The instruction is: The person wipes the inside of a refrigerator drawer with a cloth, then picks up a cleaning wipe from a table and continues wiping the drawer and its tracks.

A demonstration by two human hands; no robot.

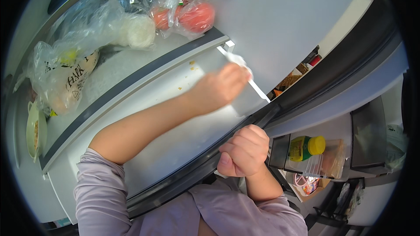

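Observation:
My left hand, blurred, reaches across the white lower surface inside an open refrigerator. It grips a white wad of cloth or tissue against the thin white ledge by the side wall. Several yellowish crumbs lie on that surface, to the left of the hand. Close to the refrigerator's front edge, my right hand is curled into a fist with the thumb folded over. Nothing shows in the fist, though its inside is hidden.
Plastic bags, one with red fruit or vegetables, rest on the shelf with a dark front edge. A pale green bowl holds food at the far left. On the right, the open door's compartments carry a yellow-capped bottle.

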